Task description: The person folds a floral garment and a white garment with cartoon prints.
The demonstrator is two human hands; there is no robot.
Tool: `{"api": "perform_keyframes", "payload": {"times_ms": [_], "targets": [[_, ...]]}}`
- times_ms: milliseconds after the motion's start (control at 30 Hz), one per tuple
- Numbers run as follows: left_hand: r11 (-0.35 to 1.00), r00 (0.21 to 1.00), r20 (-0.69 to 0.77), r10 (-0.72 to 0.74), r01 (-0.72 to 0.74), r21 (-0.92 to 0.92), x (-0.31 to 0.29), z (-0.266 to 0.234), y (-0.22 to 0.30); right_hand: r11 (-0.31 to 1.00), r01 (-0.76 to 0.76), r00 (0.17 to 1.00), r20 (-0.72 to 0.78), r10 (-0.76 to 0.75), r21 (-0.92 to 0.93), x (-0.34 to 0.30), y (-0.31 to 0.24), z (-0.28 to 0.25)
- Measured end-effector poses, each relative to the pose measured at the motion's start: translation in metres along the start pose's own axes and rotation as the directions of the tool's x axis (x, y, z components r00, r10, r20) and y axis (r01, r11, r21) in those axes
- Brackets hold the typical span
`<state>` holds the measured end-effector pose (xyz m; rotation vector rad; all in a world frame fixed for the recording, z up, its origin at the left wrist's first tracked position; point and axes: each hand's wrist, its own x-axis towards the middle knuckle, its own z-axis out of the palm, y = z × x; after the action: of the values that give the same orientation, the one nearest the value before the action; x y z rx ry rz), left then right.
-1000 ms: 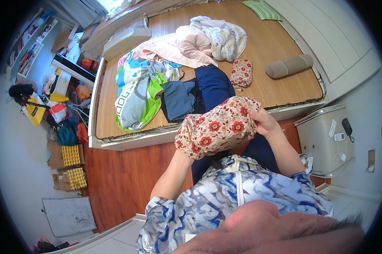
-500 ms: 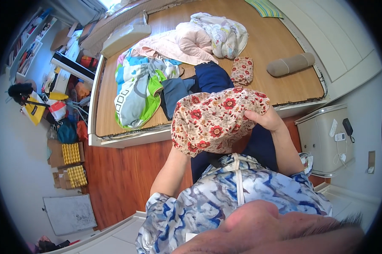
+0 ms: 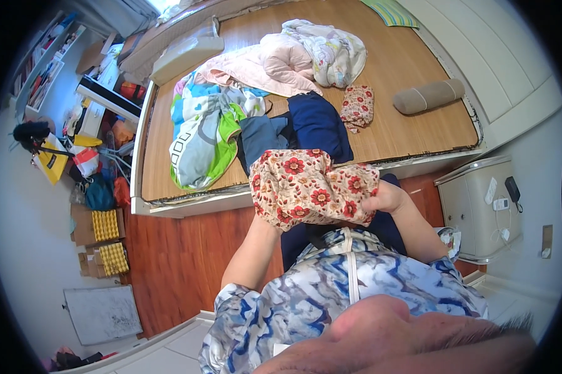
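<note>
A cream fabric piece with red flowers (image 3: 321,193), gathered and doubled over, hangs in front of my body at the bed's near edge. My right hand (image 3: 385,198) pinches its right end, thumb on top. My left forearm (image 3: 251,252) runs up beneath the fabric's left end; that hand is covered by it, so its fingers do not show. Just beyond on the bed lie folded navy clothing (image 3: 318,124) and a grey-blue folded garment (image 3: 262,138). A bundle in matching floral fabric (image 3: 357,106) rests to their right.
On the bed mat (image 3: 412,134) are a tan bolster (image 3: 429,96), a pink quilt (image 3: 256,68), a pale patterned quilt (image 3: 337,53) and a green-grey bundle (image 3: 200,153). A beige cabinet (image 3: 471,209) stands right. Cartons (image 3: 91,224) and bags (image 3: 98,193) line the left wall.
My right hand has moved down and a little left, bringing the fabric's right end lower. The fabric's raised top has dropped, uncovering more of the navy clothing and the floral bundle.
</note>
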<state>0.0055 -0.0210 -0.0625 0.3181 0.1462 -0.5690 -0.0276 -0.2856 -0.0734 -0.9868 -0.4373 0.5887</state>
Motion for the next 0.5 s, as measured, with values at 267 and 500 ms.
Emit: {"api": "perform_keyframes", "payload": {"times_ms": [267,500], "targets": [[1.0,1.0,0.013,-0.013,0.013,0.015,-0.002,0.003,0.0,0.97,0.09,0.981,-0.186,-0.048,0.224,-0.003,-0.018,0.0],[0.998,0.997,0.04,-0.067,0.067,0.002,0.0,0.003,-0.003,0.944,0.082,0.977,-0.212,-0.013,0.318,-0.002,-0.012,0.011]]}}
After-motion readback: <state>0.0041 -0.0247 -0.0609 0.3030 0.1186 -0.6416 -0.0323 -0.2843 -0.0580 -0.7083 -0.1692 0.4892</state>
